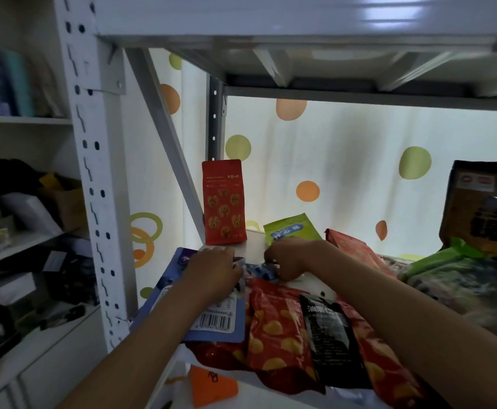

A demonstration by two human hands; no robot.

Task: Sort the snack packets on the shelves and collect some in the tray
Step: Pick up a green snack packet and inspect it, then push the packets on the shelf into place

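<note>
Shelf [253, 246] holds blue packet [211, 320] lengthwise (barcode up), pointing backward.

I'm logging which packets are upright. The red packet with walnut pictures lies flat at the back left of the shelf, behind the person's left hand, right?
Not quite. In the head view the red packet stands upright at the back left of the shelf, behind the left hand; it isn't lying flat.

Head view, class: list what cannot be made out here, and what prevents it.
- Small blue packet: both hands cover most of it.
- Left hand and right hand: fingertips hidden, grip unclear.
- Dark packet: cut by right edge.
- Tray: not in view.
</note>
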